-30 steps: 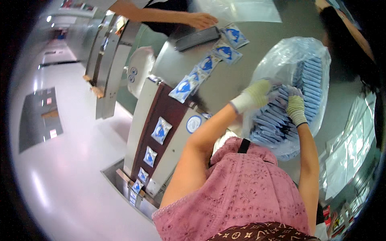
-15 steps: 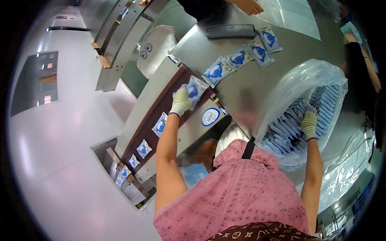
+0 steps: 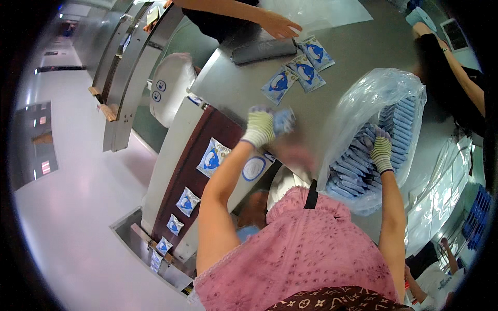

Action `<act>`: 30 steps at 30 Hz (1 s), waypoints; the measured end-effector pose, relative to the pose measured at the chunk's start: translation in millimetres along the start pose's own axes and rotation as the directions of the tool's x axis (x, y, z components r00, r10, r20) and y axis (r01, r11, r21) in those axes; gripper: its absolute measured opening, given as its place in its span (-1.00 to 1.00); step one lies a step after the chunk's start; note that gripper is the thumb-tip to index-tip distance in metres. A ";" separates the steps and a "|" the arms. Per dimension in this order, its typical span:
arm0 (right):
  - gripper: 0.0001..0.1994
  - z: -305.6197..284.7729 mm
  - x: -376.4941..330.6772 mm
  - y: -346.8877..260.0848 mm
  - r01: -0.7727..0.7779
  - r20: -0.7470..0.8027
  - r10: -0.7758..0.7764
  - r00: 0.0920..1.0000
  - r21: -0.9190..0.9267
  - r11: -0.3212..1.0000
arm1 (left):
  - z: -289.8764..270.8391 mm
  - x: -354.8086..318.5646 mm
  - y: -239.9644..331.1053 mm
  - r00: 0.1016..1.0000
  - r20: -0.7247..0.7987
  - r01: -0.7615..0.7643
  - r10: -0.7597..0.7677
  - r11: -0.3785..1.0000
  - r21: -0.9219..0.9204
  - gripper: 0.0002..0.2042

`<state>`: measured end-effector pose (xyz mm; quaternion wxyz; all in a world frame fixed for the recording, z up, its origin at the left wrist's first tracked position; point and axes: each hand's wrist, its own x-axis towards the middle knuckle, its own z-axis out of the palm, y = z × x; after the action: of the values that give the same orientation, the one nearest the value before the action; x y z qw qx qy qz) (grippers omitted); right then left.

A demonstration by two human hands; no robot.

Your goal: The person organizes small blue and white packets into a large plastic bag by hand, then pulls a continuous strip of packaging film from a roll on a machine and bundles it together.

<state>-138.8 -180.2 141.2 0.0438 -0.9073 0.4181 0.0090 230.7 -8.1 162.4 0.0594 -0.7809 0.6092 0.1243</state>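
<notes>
My left hand [image 3: 258,127], in a pale knit glove, reaches over the edge of the steel table [image 3: 233,93] and pinches a small blue-and-white packet [image 3: 284,120], blurred by motion. My right hand [image 3: 382,151], also gloved, is inside a clear plastic bag [image 3: 363,98] lying on the table. Its fingers curl over the rows of stacked blue packets [image 3: 353,171] that fill the bag. Three more packets [image 3: 298,72] lie flat on the table beyond my left hand.
A brown conveyor belt [image 3: 187,166] carries several packets [image 3: 211,158] down to the left. Another person's hand [image 3: 280,26] rests by a grey flat bar [image 3: 264,50]. A second person's arm [image 3: 451,67] is at the right. Clear bags [image 3: 441,192] pile at the right.
My left hand left the bag, swung to the belt side with a packet, and now sits nearer the table edge. My right hand stayed in the bag. The view shifted.
</notes>
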 end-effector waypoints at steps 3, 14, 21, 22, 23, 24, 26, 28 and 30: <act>-0.46 1.5 -0.7 1.9 -0.004 0.020 0.003 1.000 0.044 0.999 | -17.7 21.5 13.7 0.995 0.088 0.069 -0.046 0.959 -0.274 -0.41; -0.43 4.0 1.5 1.8 -0.002 -0.057 0.008 0.998 0.097 0.995 | 3.0 95.9 5.3 0.982 0.138 0.153 -0.130 0.114 -0.982 -0.43; -0.44 -5.0 5.6 -2.7 -0.019 -0.055 0.030 0.998 0.204 0.979 | 18.2 176.7 72.7 0.810 0.532 0.067 -0.248 -0.861 -0.504 -0.48; -0.44 -5.7 4.9 -4.4 -0.018 -0.056 0.031 0.998 0.216 0.976 | 25.0 188.9 77.3 0.782 0.568 0.098 -0.257 -0.849 -0.519 -0.46; -0.44 -7.2 5.2 -5.9 -0.016 -0.059 0.031 0.998 0.231 0.973 | 28.8 200.7 80.7 0.751 0.602 0.127 -0.271 -0.835 -0.535 -0.43; -0.45 -8.7 5.9 -7.6 -0.028 -0.052 0.042 0.998 0.253 0.967 | 33.7 206.5 82.7 0.719 0.633 0.155 -0.287 -0.821 -0.549 -0.41; -0.44 -3.0 0.7 -2.8 -0.053 -0.054 0.067 0.996 0.232 0.971 | 24.0 214.1 97.8 0.655 0.612 0.231 -0.444 -0.653 -0.721 -0.36; -0.42 -2.8 1.5 -1.7 -0.072 -0.035 0.080 0.996 0.196 0.978 | 2.6 213.4 105.8 0.651 0.531 0.328 -0.543 -0.430 -0.841 -0.31; -0.46 -9.5 3.2 -4.1 -0.086 -0.011 0.092 0.996 0.267 0.960 | 8.4 215.3 107.0 0.710 0.350 0.390 -0.611 -0.072 -0.918 -0.29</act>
<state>-133.7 -180.8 150.9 0.1601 -0.8735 0.4564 -0.0558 175.2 -234.5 103.2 -0.4601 -0.8016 0.0490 0.3785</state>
